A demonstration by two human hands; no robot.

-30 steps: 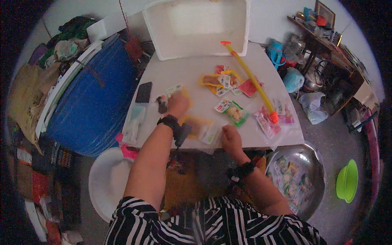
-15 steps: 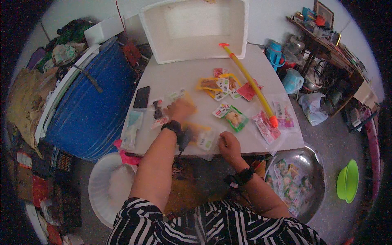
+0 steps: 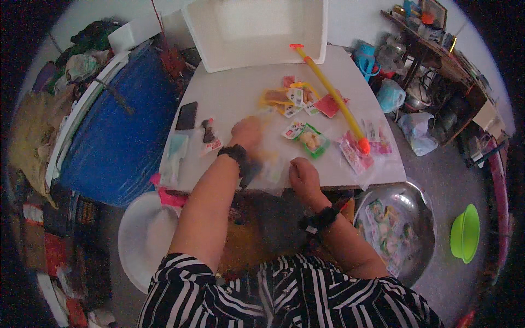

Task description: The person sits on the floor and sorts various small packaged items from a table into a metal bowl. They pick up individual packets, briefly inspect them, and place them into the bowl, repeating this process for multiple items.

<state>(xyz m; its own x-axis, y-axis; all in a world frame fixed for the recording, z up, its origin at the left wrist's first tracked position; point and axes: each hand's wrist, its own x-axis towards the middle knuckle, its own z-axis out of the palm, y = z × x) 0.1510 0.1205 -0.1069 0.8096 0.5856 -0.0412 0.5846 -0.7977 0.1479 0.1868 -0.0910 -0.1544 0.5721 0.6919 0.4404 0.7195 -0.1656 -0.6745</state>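
View: I look down from my head at a white table (image 3: pixel 229 104), my two bare forearms reaching up from the lower edge.
Left hand: my left hand (image 3: pixel 247 132) rests on the table near its middle, knuckles up, fingers curled down onto a clear plastic bag (image 3: pixel 270 164); I cannot tell if they pinch it. A black band sits on that wrist.
Right hand: my right hand (image 3: pixel 303 174) lies at the near edge of the table, fingers folded on the same clear bag; its grip is hidden from me.
Clear bag: it lies flat between my hands, at the front edge of the table, with something pale and yellowish inside.
Snack packets: small colourful packets (image 3: pixel 298 99) are scattered beyond my hands; a green one (image 3: pixel 311 141) lies just right of my left hand.
Yellow stick: a long yellow stick (image 3: pixel 328 87) runs slantwise across the right side of the table.
Phone: a black phone (image 3: pixel 187 115) lies at the left edge.
White box: an open foam box (image 3: pixel 257 33) stands at the far end.
Beside the table: a blue barrel (image 3: pixel 117 142) on my left, a metal basin (image 3: pixel 415 218) with more packets on my right, a green bowl (image 3: pixel 465 234) on the floor further right.
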